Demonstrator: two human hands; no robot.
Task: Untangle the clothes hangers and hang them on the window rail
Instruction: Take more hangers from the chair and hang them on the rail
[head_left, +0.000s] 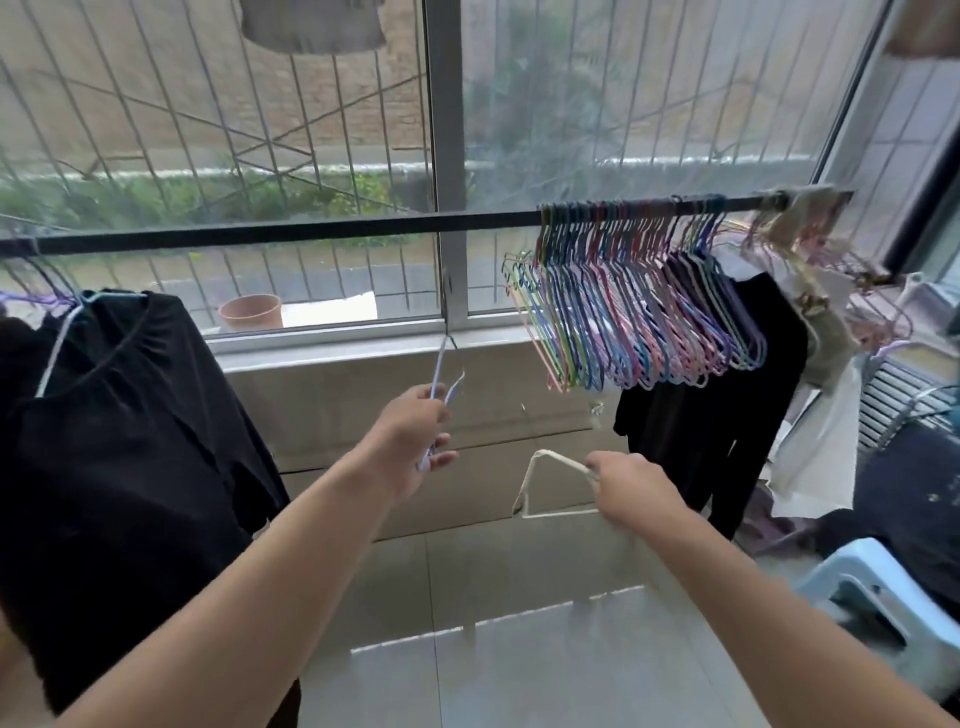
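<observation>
My left hand (415, 441) grips a pale lilac wire hanger (440, 371) that points up toward the window sill. My right hand (631, 486) holds a white hanger (535, 480) by one arm; its triangle hangs out to the left of the hand. The two hangers are apart. A black window rail (311, 228) runs across the frame above both hands. Several coloured hangers (639, 317) hang bunched on the rail's right part.
A black shirt (119, 441) hangs on a pale hanger at the left of the rail. Black garments (727, 405) and a beige tangle of hangers (800, 234) hang at the right end. A light blue plastic stool (872, 587) stands at lower right. A clay pot (251, 312) sits outside the window.
</observation>
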